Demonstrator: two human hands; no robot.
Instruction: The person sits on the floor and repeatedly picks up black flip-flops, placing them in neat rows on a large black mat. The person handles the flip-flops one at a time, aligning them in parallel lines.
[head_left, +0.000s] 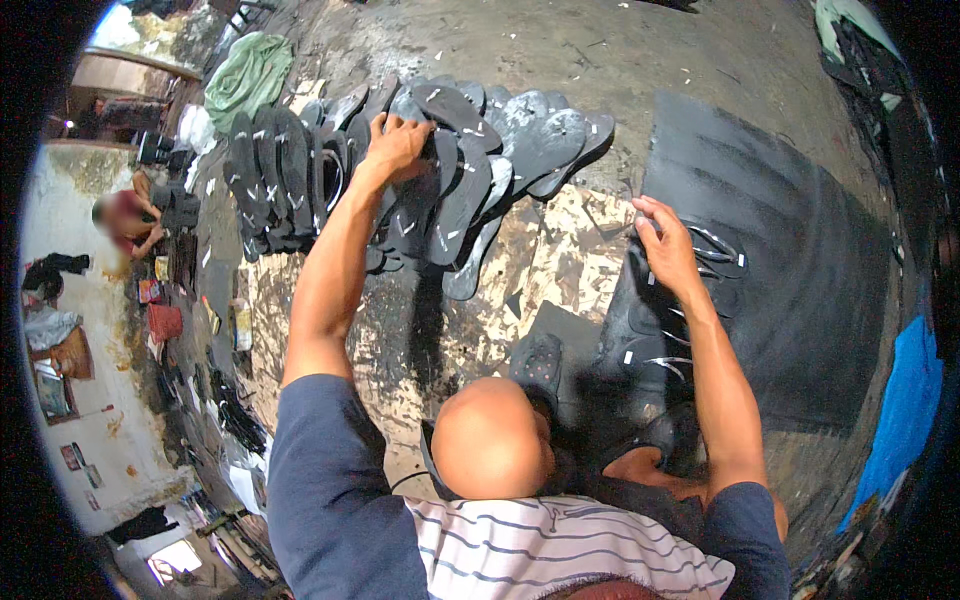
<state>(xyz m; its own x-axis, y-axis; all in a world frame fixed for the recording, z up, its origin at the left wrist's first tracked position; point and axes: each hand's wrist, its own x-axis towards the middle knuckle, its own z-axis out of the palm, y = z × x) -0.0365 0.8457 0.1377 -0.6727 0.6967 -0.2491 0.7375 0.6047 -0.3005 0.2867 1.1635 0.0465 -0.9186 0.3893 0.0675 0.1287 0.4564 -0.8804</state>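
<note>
A large pile of dark grey flip-flop soles (540, 140) lies in overlapping rows on the floor ahead of me, several with small white marks. My left hand (398, 148) reaches into the middle of this pile, its fingers bent over the edge of a dark sole (440, 165). At the right, my right hand (668, 250) holds nothing, thumb and fingers apart. Just beneath and beside it are several black flip-flops (722, 275) with shiny straps and small white tags. My forearm hides part of them.
A wide black rubber sheet (800, 250) covers the floor at the right, with a blue sheet (905, 420) beyond it. A dark clog (540, 360) is near my feet. Green cloth (248, 80) lies behind the pile. Another person (130, 215) sits at the far left.
</note>
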